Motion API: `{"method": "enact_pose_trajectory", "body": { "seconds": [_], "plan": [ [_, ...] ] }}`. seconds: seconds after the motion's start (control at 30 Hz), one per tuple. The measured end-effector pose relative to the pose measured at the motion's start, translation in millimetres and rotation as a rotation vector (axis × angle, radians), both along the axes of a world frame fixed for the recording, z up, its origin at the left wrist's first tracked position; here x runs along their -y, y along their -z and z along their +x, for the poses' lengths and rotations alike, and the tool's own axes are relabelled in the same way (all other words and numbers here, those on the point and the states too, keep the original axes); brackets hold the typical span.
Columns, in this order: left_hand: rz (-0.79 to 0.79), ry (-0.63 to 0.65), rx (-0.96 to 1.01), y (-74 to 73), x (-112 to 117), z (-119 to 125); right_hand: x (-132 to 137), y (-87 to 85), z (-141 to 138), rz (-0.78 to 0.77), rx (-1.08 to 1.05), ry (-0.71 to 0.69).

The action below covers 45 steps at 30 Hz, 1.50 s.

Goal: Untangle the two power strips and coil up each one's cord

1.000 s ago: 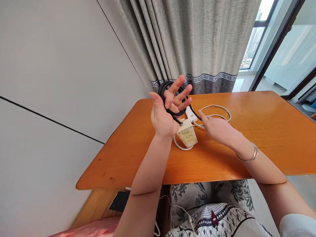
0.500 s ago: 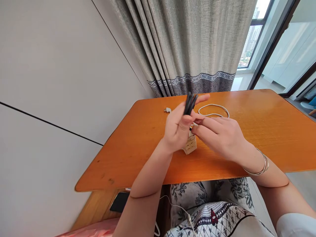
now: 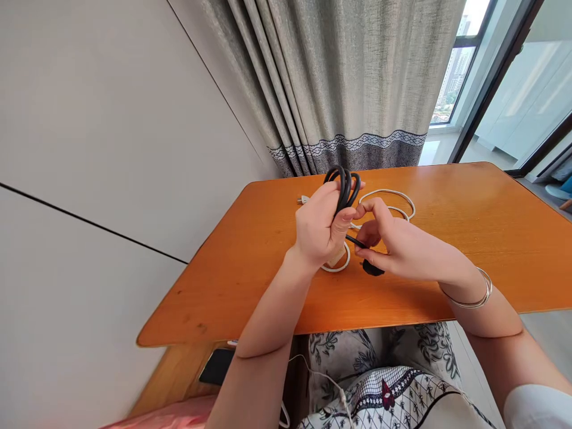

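Observation:
A coiled black power cable (image 3: 345, 186) is gripped in my left hand (image 3: 315, 229), its loops standing up above the thumb. From the coil a short length runs right to my right hand (image 3: 397, 241), whose thumb and fingers pinch it close to its black plug (image 3: 372, 268). The plug hangs just below those fingers, over the table. Behind my left hand a cream power strip (image 3: 336, 258) is mostly hidden. Its white cord (image 3: 409, 202) loops across the tabletop beyond my hands, and a white plug (image 3: 302, 200) lies to the left.
The brown wooden table (image 3: 250, 262) has rounded corners and its front edge is above my lap. A grey curtain (image 3: 357, 77) hangs behind it, with a pale wall (image 3: 89, 149) on the left. Below the left edge lies a dark phone-like slab (image 3: 217, 366).
My right hand has moved slightly down and turned, drawing the cable end away from the coil, so the black plug now shows. My left hand has rotated, and the coil's loops appear wider.

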<state>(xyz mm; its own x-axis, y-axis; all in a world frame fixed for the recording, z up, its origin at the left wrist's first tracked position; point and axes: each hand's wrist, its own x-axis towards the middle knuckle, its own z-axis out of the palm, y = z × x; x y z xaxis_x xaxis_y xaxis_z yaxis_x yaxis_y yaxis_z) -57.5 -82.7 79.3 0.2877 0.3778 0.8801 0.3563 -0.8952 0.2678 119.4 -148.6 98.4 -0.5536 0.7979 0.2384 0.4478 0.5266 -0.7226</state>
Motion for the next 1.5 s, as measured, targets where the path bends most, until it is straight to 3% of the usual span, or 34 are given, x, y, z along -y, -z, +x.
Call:
{"method": "enact_pose_trajectory", "body": {
  "seconds": [0.2,0.33,0.47,0.57,0.7,0.9,1.1,1.37,1.5],
  "plan": [
    [-0.167,0.042,0.131,4.8,-8.9,-1.4,-9.5,1.7,9.5,-0.054,-0.099,-0.116],
    [-0.364,0.199,0.156,1.1,-5.0,-1.0,-13.2,-1.8,20.5,-0.104,-0.335,-0.216],
    [-0.552,0.359,0.132,-6.8,2.2,0.2,-12.5,-8.8,28.3,-0.048,-0.309,-0.269],
    [-0.644,0.398,0.093,-10.0,4.5,0.2,-6.6,-13.8,29.4,0.102,-0.216,-0.156],
    [-0.762,0.441,0.008,-11.8,4.9,-0.2,-1.0,-15.8,27.5,0.401,-0.155,0.105],
    [-1.043,0.676,-0.034,-14.4,7.4,-1.2,-13.3,-9.6,25.1,0.713,-0.147,0.264],
    [-1.179,0.856,0.055,-12.2,6.5,3.9,-26.6,0.4,17.9,0.596,-0.261,0.28],
    [-1.254,0.79,0.167,-9.9,0.8,7.6,-47.2,18.9,4.1,0.472,-0.284,0.355],
    [-1.293,0.783,0.149,-8.8,2.7,10.8,-49.8,24.4,1.3,0.396,-0.392,0.426]
  ]
}}
